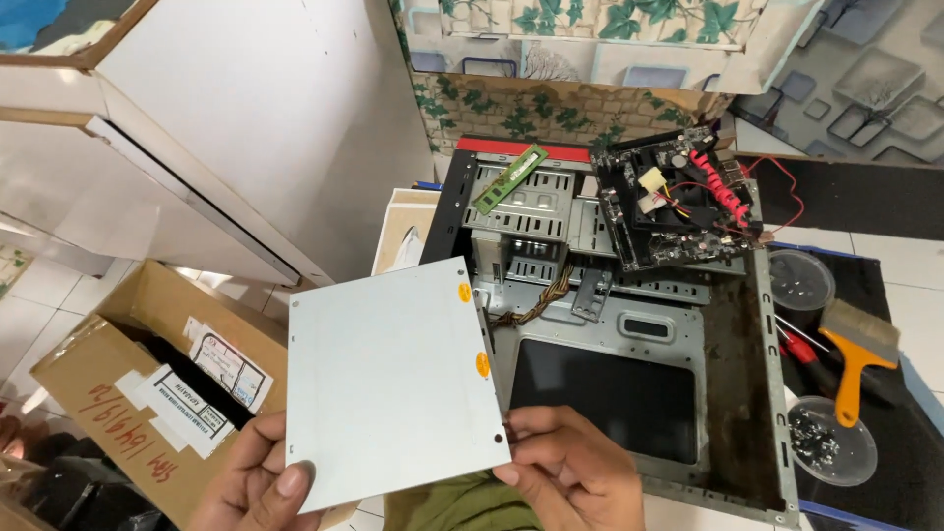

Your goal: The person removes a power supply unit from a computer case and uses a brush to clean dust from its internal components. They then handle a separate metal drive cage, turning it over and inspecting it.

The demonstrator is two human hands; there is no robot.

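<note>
We hold a flat grey metal plate (393, 383) between both hands, tilted toward us in front of the open computer case (747, 413). Our left hand (258, 482) grips the plate's lower left corner, the thumb pressed on its face and the other fingers hidden behind it. Our right hand (570, 472) pinches the lower right corner, thumb tip on the front near a small hole; the fingers (551, 428) are curled close at the edge. The plate carries two small orange stickers (482, 364) along its right edge.

The case lies on its side on the floor, its bare metal interior facing up, with a dark opening in its near half. A green memory stick (511, 177) rests on the drive bay at the far left corner of the case. A black circuit board (674, 202) with red cables (728, 192) and a white connector sits at the far right corner.

Just right of the case, on a dark mat (900, 472), lie a brush with an orange handle (857, 359) and two clear round tubs; the nearer tub (831, 441) holds small screws. A red-handled tool (801, 344) lies between the tubs. To our left stands an open cardboard box (118, 374) with white labels.
</note>
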